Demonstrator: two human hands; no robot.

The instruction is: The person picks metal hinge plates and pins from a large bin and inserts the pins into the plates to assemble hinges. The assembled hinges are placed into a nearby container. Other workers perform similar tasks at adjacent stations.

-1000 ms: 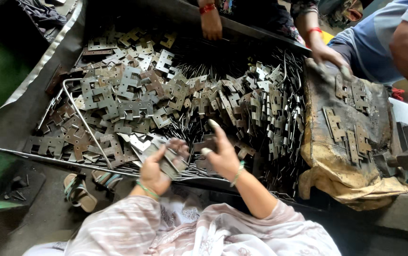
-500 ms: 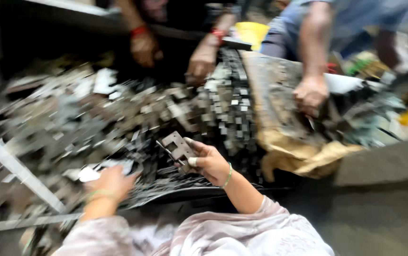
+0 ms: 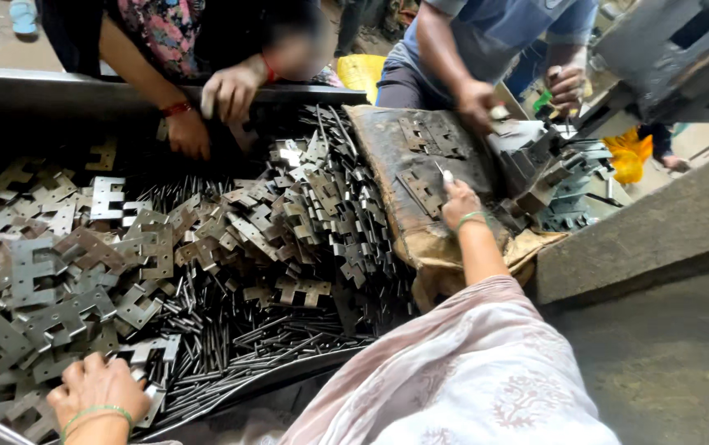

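1. My left hand [image 3: 99,389] rests on flat metal plates [image 3: 58,280] at the tray's near edge [image 3: 288,371], fingers curled; I cannot tell what they hold.
2. My right hand [image 3: 460,204] pinches a thin pin [image 3: 443,173] on the brown sack [image 3: 404,165].
3. Other people's hands crowd the far edge.

Grey metal plates [image 3: 82,272], brown sacking [image 3: 408,177], pink patterned sleeve [image 3: 470,371].
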